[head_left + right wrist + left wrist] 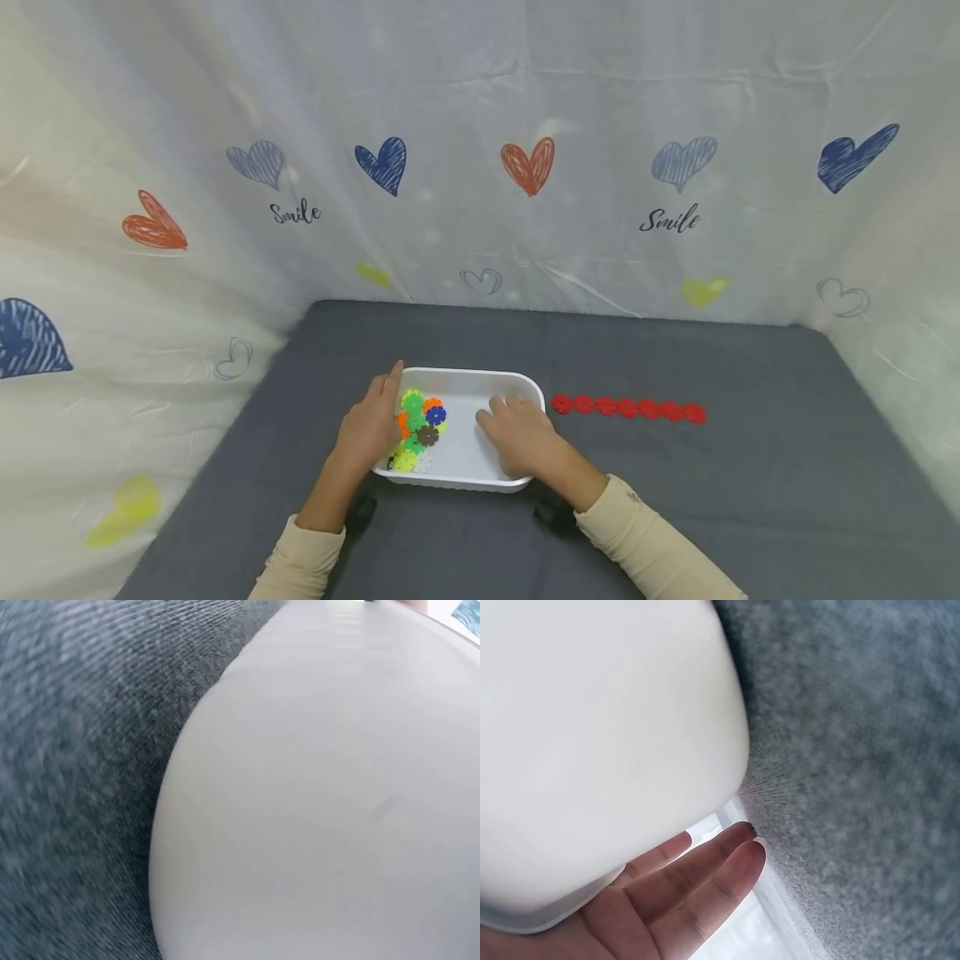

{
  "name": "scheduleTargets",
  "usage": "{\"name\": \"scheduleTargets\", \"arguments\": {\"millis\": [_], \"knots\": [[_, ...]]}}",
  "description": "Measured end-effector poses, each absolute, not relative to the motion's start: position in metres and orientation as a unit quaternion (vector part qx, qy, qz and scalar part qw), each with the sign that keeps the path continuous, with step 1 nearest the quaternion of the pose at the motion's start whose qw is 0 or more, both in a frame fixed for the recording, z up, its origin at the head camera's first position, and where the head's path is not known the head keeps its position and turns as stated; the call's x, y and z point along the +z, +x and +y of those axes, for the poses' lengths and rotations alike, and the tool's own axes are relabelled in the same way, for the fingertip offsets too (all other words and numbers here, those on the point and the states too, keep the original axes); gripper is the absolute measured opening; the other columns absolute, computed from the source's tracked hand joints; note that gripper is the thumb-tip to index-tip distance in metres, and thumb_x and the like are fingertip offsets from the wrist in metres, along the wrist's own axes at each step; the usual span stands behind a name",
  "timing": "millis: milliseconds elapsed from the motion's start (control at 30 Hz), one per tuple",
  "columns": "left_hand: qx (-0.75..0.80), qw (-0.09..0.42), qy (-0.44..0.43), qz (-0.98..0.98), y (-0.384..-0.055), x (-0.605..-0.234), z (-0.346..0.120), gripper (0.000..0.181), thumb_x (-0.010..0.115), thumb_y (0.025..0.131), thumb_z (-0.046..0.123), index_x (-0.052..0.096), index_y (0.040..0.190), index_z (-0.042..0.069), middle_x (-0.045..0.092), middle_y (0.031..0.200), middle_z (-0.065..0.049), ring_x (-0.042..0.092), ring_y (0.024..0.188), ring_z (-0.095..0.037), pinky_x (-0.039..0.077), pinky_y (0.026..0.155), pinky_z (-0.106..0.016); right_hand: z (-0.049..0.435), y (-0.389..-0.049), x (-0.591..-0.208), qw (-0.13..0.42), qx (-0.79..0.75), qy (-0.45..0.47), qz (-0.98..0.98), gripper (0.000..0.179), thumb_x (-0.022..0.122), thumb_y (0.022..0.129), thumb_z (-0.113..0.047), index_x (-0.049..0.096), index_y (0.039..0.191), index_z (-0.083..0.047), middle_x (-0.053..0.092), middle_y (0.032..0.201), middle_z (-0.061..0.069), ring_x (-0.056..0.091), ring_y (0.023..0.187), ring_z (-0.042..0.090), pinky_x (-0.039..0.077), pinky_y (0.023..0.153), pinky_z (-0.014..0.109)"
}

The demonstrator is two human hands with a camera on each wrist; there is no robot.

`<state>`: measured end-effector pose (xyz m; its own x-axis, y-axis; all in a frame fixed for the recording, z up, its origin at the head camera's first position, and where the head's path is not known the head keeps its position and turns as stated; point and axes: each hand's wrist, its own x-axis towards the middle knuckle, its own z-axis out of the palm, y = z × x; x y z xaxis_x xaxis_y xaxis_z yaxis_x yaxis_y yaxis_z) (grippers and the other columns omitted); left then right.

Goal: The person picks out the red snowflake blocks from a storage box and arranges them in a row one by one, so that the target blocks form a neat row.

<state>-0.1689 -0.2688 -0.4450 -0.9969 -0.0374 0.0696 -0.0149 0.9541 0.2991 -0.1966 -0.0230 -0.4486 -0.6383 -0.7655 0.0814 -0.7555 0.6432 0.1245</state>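
Note:
A white plastic tray (465,482) stands on the dark grey cloth, with several colourful snowflake discs (415,421) in a heap at its left end. Over the tray's left rim lies my left hand (369,429). In the left wrist view its extended fingers (712,896) run along the outside of the white wall. My right hand (517,433) reaches into the tray's right end, fingers bent down toward the bottom. Its fingertips are hidden, so I cannot tell whether they hold anything. The right wrist view is filled mostly by the tray's outer wall (315,795).
To the right of the tray, a row of several red snowflake discs (627,407) lies on the grey cloth (750,500). A pale curtain (600,100) printed with hearts hangs behind the table and along both sides.

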Motion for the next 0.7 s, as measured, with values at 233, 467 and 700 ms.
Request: {"name": "scheduleTargets", "arguments": {"millis": [233,467,700], "knots": [[-0.153,0.033,0.015,-0.988,-0.1688,-0.4442,-0.2694,0.088,0.069,0.086,-0.003,0.023,0.160,0.008,0.043,0.146,-0.023,0.059,0.075,-0.034,0.054,0.069,-0.053,-0.0244,-0.1998,-0.4447,0.030,-0.012,0.420,-0.907,0.021,0.072,0.079,-0.011,0.065,0.099,-0.012,0.053,0.083,0.004,0.050,0.069,0.023,0.046,0.062,0.037],[-0.154,0.027,0.017,-0.988,-0.1674,-0.4431,-0.2692,0.087,0.068,0.087,-0.002,0.022,0.159,0.007,0.042,0.146,-0.024,0.062,0.083,-0.037,0.054,0.077,-0.057,-0.0246,-0.2028,-0.4421,0.024,0.062,0.434,-0.899,0.013,0.068,0.088,-0.006,0.064,0.080,-0.014,0.050,0.069,-0.001,0.045,0.057,0.016,0.037,0.052,0.030],[-0.154,0.029,0.015,-0.988,-0.1674,-0.4422,-0.2678,0.085,0.067,0.088,-0.002,0.022,0.160,0.008,0.042,0.146,-0.024,0.062,0.083,-0.037,0.054,0.079,-0.057,-0.0219,-0.2038,-0.4427,0.047,0.087,0.439,-0.893,0.026,0.069,0.085,-0.001,0.056,0.069,-0.016,0.046,0.062,-0.004,0.042,0.053,0.013,0.032,0.048,0.027]]}}
